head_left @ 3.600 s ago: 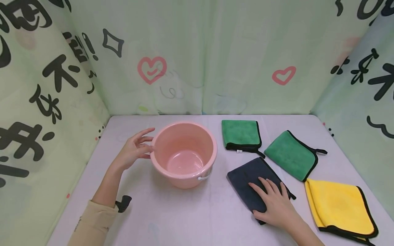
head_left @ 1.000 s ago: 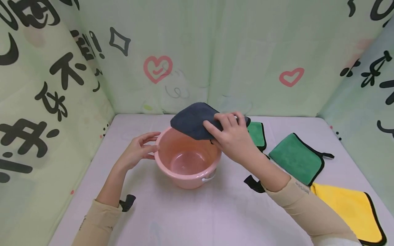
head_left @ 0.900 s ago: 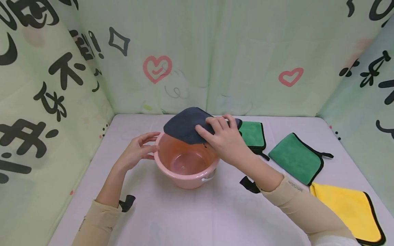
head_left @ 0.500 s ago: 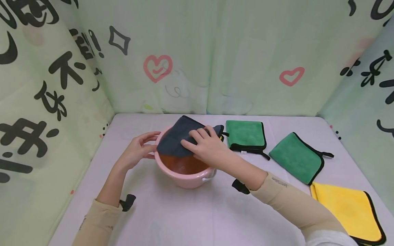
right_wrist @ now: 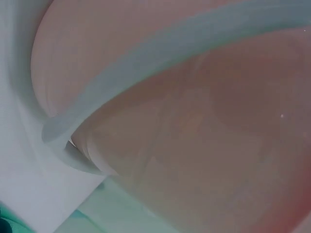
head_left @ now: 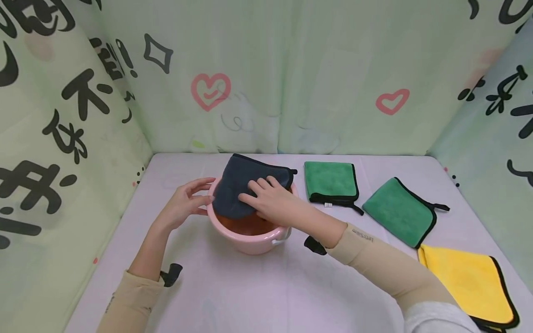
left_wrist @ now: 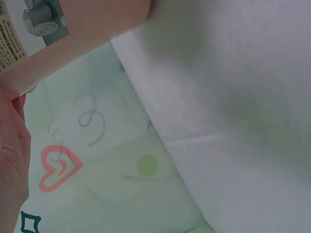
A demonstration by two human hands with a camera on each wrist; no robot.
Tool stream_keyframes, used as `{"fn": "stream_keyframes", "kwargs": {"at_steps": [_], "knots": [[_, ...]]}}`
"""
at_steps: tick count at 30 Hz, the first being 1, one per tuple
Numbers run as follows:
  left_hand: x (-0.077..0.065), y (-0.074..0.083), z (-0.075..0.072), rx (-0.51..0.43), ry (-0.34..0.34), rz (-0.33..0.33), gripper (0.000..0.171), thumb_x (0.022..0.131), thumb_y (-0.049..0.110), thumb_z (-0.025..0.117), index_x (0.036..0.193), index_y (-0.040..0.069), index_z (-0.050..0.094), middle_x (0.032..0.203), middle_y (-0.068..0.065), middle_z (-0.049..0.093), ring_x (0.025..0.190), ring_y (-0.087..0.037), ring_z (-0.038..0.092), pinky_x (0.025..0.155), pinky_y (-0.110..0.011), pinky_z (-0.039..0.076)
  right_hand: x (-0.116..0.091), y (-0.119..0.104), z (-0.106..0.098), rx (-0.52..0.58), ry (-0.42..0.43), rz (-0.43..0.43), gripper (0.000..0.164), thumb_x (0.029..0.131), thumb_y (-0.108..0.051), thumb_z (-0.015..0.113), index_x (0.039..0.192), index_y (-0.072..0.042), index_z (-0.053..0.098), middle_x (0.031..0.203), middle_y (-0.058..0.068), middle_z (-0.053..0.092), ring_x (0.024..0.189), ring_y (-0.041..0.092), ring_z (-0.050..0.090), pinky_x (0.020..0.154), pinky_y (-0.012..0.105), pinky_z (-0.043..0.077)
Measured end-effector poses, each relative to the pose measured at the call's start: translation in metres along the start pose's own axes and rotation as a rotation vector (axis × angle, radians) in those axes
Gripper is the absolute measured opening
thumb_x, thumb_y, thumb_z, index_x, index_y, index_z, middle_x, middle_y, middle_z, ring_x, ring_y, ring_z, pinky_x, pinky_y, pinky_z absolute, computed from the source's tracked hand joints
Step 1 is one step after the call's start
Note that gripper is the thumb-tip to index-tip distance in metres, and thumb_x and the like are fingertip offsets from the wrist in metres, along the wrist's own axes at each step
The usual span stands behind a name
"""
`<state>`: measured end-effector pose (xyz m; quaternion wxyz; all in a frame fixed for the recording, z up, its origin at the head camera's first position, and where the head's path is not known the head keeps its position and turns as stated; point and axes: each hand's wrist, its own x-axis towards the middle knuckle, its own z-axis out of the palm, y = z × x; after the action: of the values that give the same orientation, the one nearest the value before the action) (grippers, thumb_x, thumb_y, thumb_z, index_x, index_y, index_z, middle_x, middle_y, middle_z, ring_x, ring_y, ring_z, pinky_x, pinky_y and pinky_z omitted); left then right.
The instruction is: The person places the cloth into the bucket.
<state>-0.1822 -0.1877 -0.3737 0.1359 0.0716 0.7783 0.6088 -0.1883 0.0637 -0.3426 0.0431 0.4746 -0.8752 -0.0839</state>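
A pink bucket (head_left: 250, 245) stands left of centre on the table. My left hand (head_left: 185, 203) holds it at the left side of the rim, one fingertip over the lip and the other fingers spread along the outer wall. My right hand (head_left: 276, 203) grips a folded dark blue cloth (head_left: 237, 185), thumb and fingers visible on its upper face. The cloth lies tilted over the bucket's mouth, its far corner rising above the back rim. In the right wrist view the pale bucket handle (right_wrist: 160, 53) crosses the bucket wall, and the right hand is out of sight.
Right of the bucket lie two folded green cloths, a smaller one (head_left: 331, 180) at the back and another (head_left: 401, 212) farther right. A folded yellow cloth (head_left: 466, 286) lies at the front right. Printed fabric walls (head_left: 333, 83) enclose the table (head_left: 233, 296).
My right hand picked the dark blue cloth up from the table's right side and carried it left over the bucket, then lowered it into the mouth. My left hand stays at the rim.
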Motion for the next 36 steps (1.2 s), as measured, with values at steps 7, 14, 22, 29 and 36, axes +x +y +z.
{"fn": "stream_keyframes", "kwargs": {"at_steps": [7, 14, 22, 29, 36], "knots": [[-0.001, -0.001, 0.0, -0.009, -0.003, 0.014, 0.054, 0.086, 0.017, 0.062, 0.135, 0.009, 0.041, 0.128, -0.017, 0.046, 0.103, -0.029, 0.057, 0.072, -0.038, 0.054, 0.013, 0.001, 0.009, -0.005, -0.145, -0.025, 0.045, 0.089, -0.028, 0.057, 0.131, -0.023, 0.041, 0.126, 0.007, 0.044, 0.115, 0.024, 0.04, 0.098, 0.044, 0.036], [0.0, -0.002, 0.001, -0.012, -0.01, 0.024, 0.053, 0.086, 0.016, 0.061, 0.135, 0.009, 0.041, 0.128, -0.017, 0.046, 0.099, -0.027, 0.059, 0.072, -0.038, 0.055, 0.019, 0.0, 0.017, -0.011, -0.295, -0.07, 0.044, 0.092, -0.03, 0.051, 0.134, -0.025, 0.038, 0.128, 0.004, 0.043, 0.118, 0.021, 0.039, 0.1, 0.044, 0.033], [-0.001, -0.001, 0.001, -0.003, 0.009, 0.015, 0.053, 0.086, 0.016, 0.061, 0.135, 0.009, 0.041, 0.129, -0.017, 0.046, 0.101, -0.028, 0.058, 0.071, -0.037, 0.055, 0.023, -0.004, 0.019, -0.038, -0.447, -0.09, 0.048, 0.094, -0.032, 0.047, 0.139, -0.027, 0.032, 0.138, 0.001, 0.038, 0.122, 0.019, 0.035, 0.104, 0.042, 0.029], [-0.002, 0.0, 0.002, 0.005, 0.012, 0.016, 0.053, 0.086, 0.017, 0.061, 0.135, 0.009, 0.042, 0.129, -0.017, 0.046, 0.101, -0.028, 0.058, 0.072, -0.037, 0.055, 0.023, -0.007, 0.019, -0.044, -0.528, -0.076, 0.051, 0.093, -0.032, 0.049, 0.14, -0.03, 0.029, 0.142, 0.0, 0.035, 0.125, 0.019, 0.033, 0.106, 0.042, 0.026], [-0.002, 0.001, 0.002, 0.006, 0.012, 0.02, 0.053, 0.086, 0.017, 0.061, 0.135, 0.009, 0.042, 0.128, -0.017, 0.047, 0.1, -0.026, 0.058, 0.071, -0.036, 0.055, 0.022, -0.007, 0.019, -0.05, -0.532, -0.074, 0.052, 0.091, -0.035, 0.052, 0.138, -0.031, 0.031, 0.139, 0.0, 0.037, 0.122, 0.019, 0.035, 0.105, 0.041, 0.027]]}}
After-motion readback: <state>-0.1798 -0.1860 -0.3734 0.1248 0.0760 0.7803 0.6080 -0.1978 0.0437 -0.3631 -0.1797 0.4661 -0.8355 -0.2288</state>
